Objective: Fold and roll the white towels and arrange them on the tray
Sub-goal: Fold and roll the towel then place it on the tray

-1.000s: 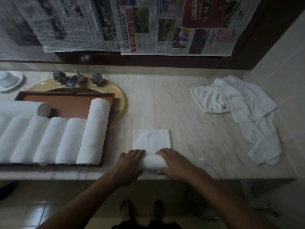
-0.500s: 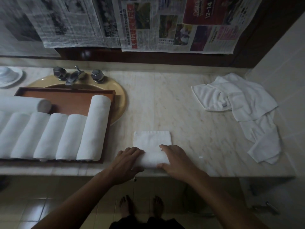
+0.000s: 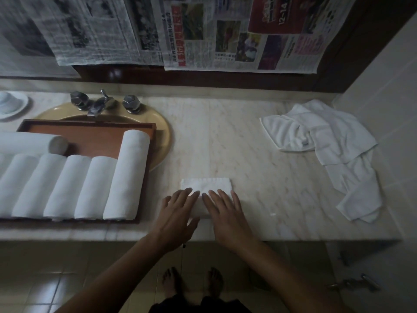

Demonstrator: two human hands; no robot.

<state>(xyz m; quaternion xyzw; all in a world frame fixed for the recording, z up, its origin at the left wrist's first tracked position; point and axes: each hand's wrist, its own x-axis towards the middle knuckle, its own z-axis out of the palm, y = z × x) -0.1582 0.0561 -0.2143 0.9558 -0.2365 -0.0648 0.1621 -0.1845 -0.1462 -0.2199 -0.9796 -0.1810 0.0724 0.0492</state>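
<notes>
A folded white towel lies on the marble counter near its front edge, its near part rolled up under my palms. My left hand and my right hand press flat on the roll, fingers straight and pointing away from me. To the left, a brown wooden tray rests over the sink and holds several rolled white towels side by side, with one more roll lying crosswise behind them. A heap of unfolded white towels lies at the counter's right end.
A metal tap with two knobs stands behind the yellow sink rim. A white dish sits at the far left. Newspaper sheets hang on the back wall. A tiled wall borders the counter on the right.
Both hands have moved forward over the towel, rolling it away from me. The flat part left beyond my fingers is shorter, and my fingers are now straight.
</notes>
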